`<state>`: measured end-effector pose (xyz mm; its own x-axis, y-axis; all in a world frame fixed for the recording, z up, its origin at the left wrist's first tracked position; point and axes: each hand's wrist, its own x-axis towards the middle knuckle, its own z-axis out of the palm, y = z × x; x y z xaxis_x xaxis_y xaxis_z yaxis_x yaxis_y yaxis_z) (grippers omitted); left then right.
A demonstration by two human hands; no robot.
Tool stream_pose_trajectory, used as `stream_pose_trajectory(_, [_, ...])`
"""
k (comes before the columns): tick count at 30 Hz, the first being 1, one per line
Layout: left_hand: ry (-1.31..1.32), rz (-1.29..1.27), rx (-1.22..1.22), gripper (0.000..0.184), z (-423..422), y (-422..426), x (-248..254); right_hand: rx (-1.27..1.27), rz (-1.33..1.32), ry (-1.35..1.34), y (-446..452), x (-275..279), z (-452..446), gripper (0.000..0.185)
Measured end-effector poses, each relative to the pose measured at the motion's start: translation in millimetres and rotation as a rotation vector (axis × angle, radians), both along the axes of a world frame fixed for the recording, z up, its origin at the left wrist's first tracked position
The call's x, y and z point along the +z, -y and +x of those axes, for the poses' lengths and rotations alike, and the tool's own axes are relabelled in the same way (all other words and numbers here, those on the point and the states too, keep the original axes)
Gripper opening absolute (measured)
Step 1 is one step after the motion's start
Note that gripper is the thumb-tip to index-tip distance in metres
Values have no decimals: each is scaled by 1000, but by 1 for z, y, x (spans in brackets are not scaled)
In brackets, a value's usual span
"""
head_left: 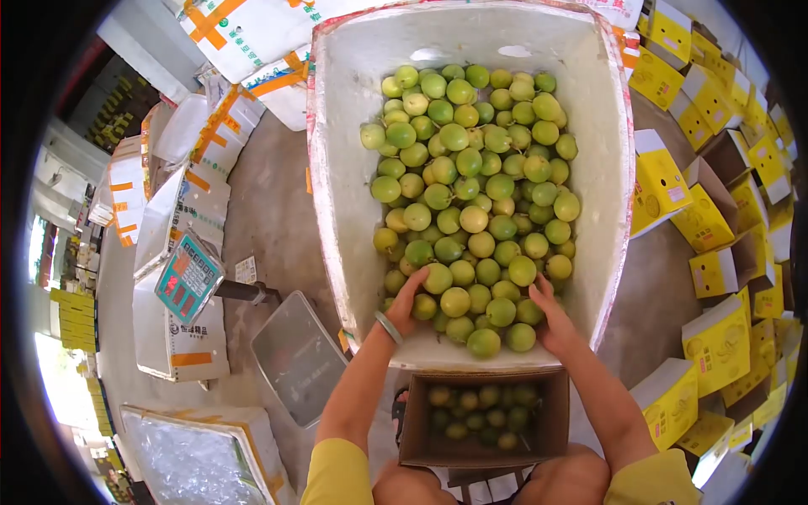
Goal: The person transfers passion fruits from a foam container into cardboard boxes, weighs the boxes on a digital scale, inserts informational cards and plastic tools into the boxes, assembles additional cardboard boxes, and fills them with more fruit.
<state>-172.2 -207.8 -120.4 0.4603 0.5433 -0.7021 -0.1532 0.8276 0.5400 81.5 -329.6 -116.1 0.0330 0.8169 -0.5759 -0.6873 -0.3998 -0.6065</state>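
A large white foam box (345,168) holds a heap of round green-yellow fruits (469,162) that look like passion fruit. My left hand (406,303), with a band on the wrist, reaches over the near rim and touches the left side of the heap. On the right side, my right hand (551,318) rests against the fruits. Both hands are spread along the heap with several fruits between them; some fingers are hidden by fruit. Just below the foam box, a small cardboard box (411,438) between my knees holds more of these fruits in shade.
A scale display (190,278) on a post and a grey platform (300,362) stand on the left. White foam boxes (181,337) are stacked behind them, with a box of clear plastic (189,463) nearer. Many yellow cartons (717,343) crowd the right side.
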Motion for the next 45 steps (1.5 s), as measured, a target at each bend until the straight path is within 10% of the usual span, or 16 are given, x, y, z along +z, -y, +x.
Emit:
stream_pose_trajectory(16, [247, -97, -115, 49, 14, 20, 8, 464, 93, -61, -43, 6, 2, 61])
stream_pose_trajectory(17, [77, 246, -208, 54, 12, 31, 26, 527, 135, -72, -42, 10, 1, 62])
stream_pose_trajectory(24, [479, 282, -288, 79, 6, 85, 76, 649, 294, -6, 16, 88, -30, 72])
stream_pose_trajectory(29, [63, 525, -709, 75, -31, 134, 76, 924, 598, 528, 65, 67, -12, 60])
stream_pose_trajectory(30, [-134, 588, -762, 69, -34, 130, 79, 743, 182, 362, 69, 73, -7, 49])
stream_pose_trajectory(32, [-456, 649, -534, 60, -33, 118, 72, 572, 112, 1019, 46, 75, 6, 54])
stream_pose_trajectory(37, [-903, 1240, -422, 60, -5, 48, 11, 563, 237, 1262, 5, -5, -9, 82])
stream_pose_trajectory(45, [-592, 638, -498, 73, 15, -5, -53, 562, 225, 1105, -33, -24, -17, 102])
